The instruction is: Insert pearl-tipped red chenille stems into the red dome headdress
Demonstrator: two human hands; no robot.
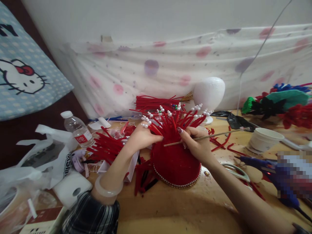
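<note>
The red hat stands on the bench in front of the person, between the two hands, a row of pearls around its lower edge and a spray of red stems with white beads rising from its top.

The right hand pinches a thin stick, its tip at the foot of the spray. The left hand is at the left side of the spray, thumb toward the stems' foot; its other fingers are mostly hidden, so I cannot tell whether they grip a stem.

At left, a capped clear bottle holds what looks like clear liquid. Near it, a white plastic bag has something dark showing through, too unclear to name. A white box is partly behind the left forearm; loose red stems lie beside and above it, but how many are inside is hidden.

At right, a white tub stands upright, near the stick's far end; its contents cannot be made out. A blue glue gun lies nearer the person.
</note>
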